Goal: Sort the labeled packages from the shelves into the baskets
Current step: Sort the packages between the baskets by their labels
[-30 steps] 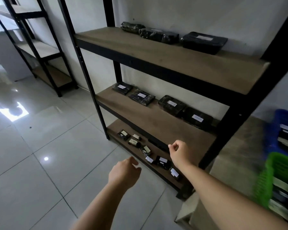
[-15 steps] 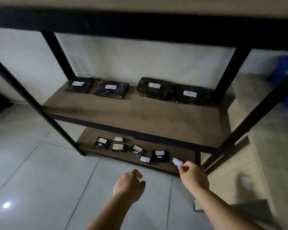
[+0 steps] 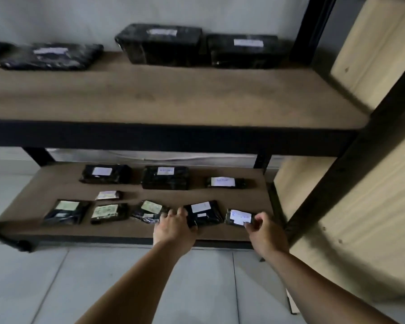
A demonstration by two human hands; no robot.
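Compared with half a second ago, the view sits much lower and closer: the bottom shelf [image 3: 45, 188], then a thin strip under the middle shelf [image 3: 173, 99], now fills the centre, and both hands have come forward from above the floor onto its front row.

Middle shelf: three black packages visible along the wall, the front half of the board bare. Its black front rail overhangs the bottom shelf, so headroom above the lower packages is limited.

Bottom shelf: back row of three labeled packages; one small package alone behind the front row; front row of five. Bare board lies between the rows and along the left edge. The black right upright [image 3: 332, 183] stands close beside the right hand.

Left hand [image 3: 173, 228]: earlier hanging loosely curled in the air, now fingers curled over the near left edge of the fourth front-row package [image 3: 205, 212], thumb at its front edge; package flat on the board.

Right hand [image 3: 265, 231]: thumb and fingers pinch the near right corner of the small white-labeled package [image 3: 240, 217] at the right end of the front row.

Pale tiled floor [image 3: 56, 288] in front of the shelf lies open.
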